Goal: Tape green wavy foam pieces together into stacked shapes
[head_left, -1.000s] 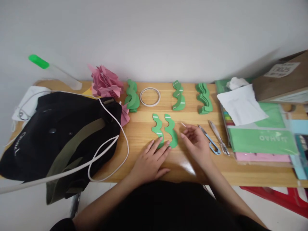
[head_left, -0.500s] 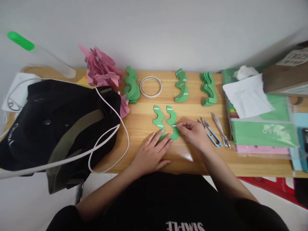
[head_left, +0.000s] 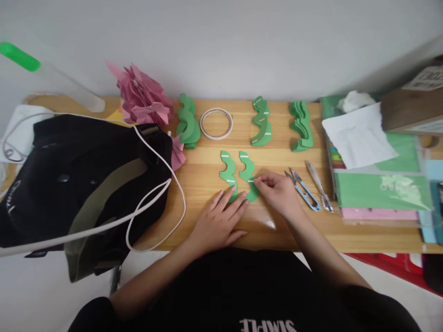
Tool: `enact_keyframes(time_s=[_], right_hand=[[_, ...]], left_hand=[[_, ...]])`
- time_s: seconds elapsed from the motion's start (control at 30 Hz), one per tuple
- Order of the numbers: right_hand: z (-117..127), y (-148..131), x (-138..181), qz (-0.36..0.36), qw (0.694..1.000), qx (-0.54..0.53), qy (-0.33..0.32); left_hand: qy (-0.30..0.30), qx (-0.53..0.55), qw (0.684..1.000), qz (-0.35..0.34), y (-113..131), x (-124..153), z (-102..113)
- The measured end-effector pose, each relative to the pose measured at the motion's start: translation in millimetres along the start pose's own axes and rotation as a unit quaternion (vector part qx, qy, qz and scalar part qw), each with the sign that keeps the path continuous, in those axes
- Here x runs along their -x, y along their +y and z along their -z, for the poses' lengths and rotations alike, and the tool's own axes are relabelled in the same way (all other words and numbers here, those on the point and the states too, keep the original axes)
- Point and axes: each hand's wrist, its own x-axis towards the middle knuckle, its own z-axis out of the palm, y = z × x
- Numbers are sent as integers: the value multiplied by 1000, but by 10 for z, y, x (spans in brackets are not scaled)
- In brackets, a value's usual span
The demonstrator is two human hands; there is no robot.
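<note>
Two wavy green paper cut-outs lie side by side on the wooden table: a left cut-out and a right cut-out, each with short white strips on it. My left hand lies flat, fingers spread, its fingertips pressing the lower ends of both cut-outs. My right hand is pinched at the right cut-out's right edge, at one of the white strips; what sits between the fingertips is too small to name.
A roll of tape, stacks of green cut-outs and a pink folded paper piece line the back. Snips and tweezers lie right of my hand. A black bag with white cord fills the left; paper packs sit right.
My right hand moved left from open table to the right cut-out's edge and pinched there. My left hand stayed flat on the cut-outs. The view shifted slightly.
</note>
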Motion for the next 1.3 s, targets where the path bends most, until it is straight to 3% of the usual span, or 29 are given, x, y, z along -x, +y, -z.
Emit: enact_keyframes(time_s=[0.9, 1.3], right_hand=[[-97, -91, 73, 76, 978, 175, 89], [-57, -150, -5, 93, 922, 370, 63]], left_hand=[[-23, 12, 1000, 7, 4, -2, 13], [-4, 8, 1000, 6, 0, -7, 14]])
